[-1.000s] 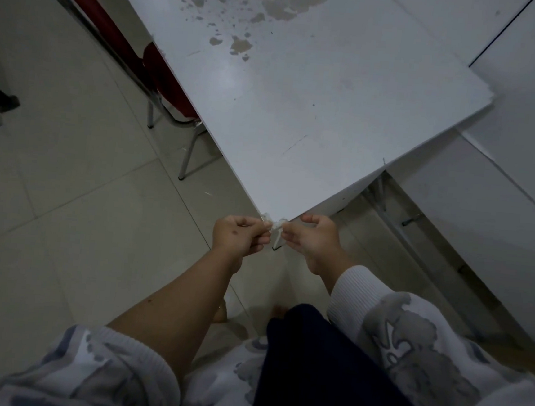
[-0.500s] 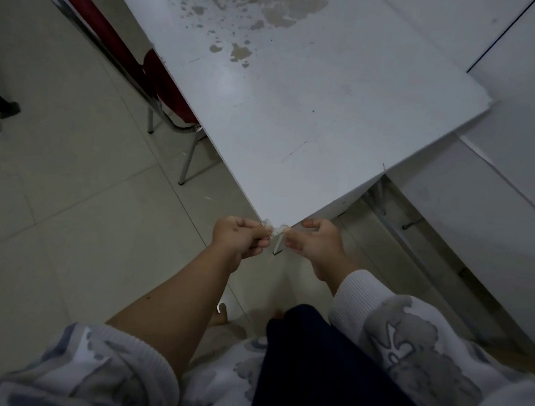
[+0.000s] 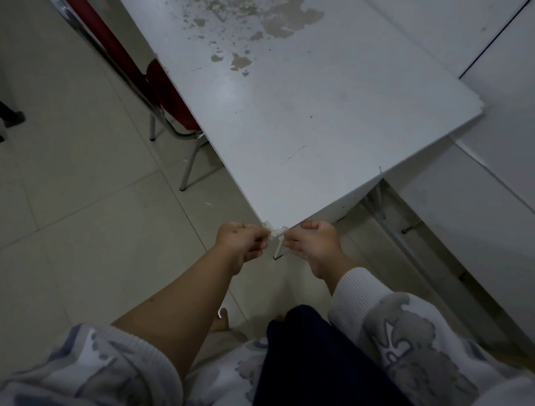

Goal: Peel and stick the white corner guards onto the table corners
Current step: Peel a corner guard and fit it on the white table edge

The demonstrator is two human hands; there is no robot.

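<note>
Evidently stood mid-step, with nothing finished yet. Passed over, at far left, a red-cushioned chair with chrome legs [image 3: 168, 103], tucked under the edge of the flat white laminate table top [image 3: 300, 108] and no part of the job.

Pinched one end of the small white plastic corner guard [image 3: 275, 231] with the left hand [image 3: 240, 239], fingers curled tight. Pinched the other end with the right hand [image 3: 313, 242], likewise curled. Held the guard right at the tip of the table's near corner, touching it or all but touching.

Judged as fitting or pressing on, not done, with both hands gripping. Found the table's far corner at right [image 3: 479, 111] chipped and bare of any guard, so at least that one left to do.

Could not tell backing peeled or not: too small, too dim, half covered by fingertips. Could not see the table's remaining corners, cut off at the top of the view. Saw no spare guards anywhere.
</note>
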